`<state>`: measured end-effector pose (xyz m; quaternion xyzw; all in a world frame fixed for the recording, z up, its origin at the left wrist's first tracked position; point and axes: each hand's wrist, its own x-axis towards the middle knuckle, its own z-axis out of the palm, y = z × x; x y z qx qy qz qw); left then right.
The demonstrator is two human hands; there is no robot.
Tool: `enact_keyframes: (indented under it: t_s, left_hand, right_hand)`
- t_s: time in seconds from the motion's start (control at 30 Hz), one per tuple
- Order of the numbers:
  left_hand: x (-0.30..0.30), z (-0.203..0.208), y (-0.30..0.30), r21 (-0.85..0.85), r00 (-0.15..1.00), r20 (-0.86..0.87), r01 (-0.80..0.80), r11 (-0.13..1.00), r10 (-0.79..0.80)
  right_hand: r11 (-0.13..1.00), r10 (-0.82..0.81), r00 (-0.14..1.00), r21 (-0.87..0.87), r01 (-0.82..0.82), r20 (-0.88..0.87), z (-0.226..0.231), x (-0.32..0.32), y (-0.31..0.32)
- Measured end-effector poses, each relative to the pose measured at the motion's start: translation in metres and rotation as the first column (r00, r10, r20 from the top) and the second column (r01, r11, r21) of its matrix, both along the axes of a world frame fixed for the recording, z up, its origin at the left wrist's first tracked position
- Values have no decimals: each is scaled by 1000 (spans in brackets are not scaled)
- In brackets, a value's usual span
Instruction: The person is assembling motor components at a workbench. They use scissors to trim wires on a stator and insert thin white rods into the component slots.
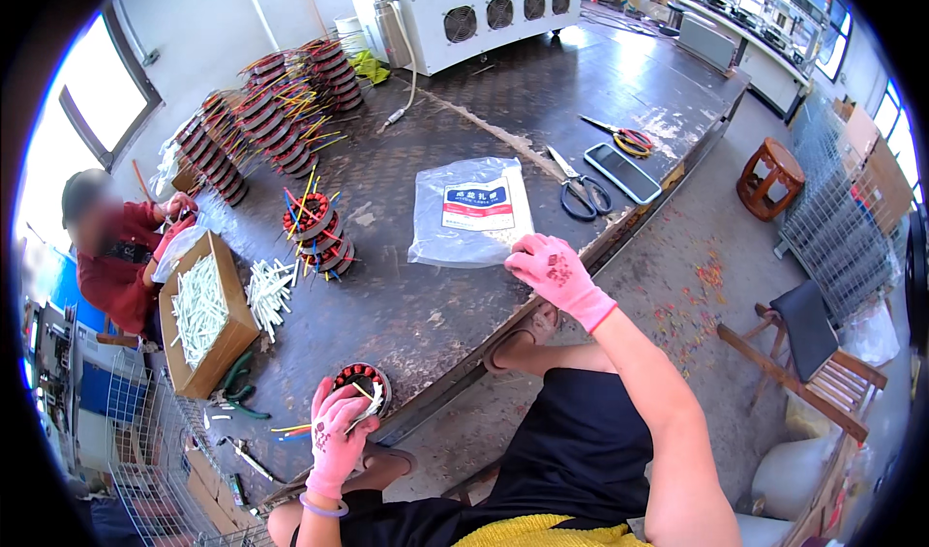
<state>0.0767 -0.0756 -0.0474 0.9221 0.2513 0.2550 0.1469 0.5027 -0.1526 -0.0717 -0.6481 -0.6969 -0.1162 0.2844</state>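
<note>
At the table's near edge my left hand (335,435), in a pink glove, is closed on a motor stator (389,392), a dark ring with red coils. A pale strip shows by its fingers, and coloured leads trail to the left. My right hand (559,274), also gloved in pink, has its fingers curled together at the lower right corner of a clear plastic bag (431,223) with a printed label. What those fingertips hold, if anything, is hidden. Two pairs of scissors, one black-handled (584,199) and one red-and-yellow-handled (634,143), lie beyond, beside a phone (622,173).
Stacked stators (276,126) stand far left, and a shorter stack (319,233) nearer. A cardboard box (235,317) holds white tubes, with more tubes (269,294) beside it. Another person (121,252) works at the left. A white machine (494,20) stands at the back; a wooden stool (771,179) is right.
</note>
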Motion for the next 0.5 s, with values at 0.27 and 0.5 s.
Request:
enact_keyframes:
  t_s: [0.27,0.5]
  left_hand:
    - [-26,19,27,-10,979,-154,136,991,-136]
    - [-29,14,6,-90,999,-52,-5,996,0]
  right_hand:
    - [972,231,552,159,-176,-801,75,-94,-66]
    - [795,319,178,160,-586,-931,53,-192,-75]
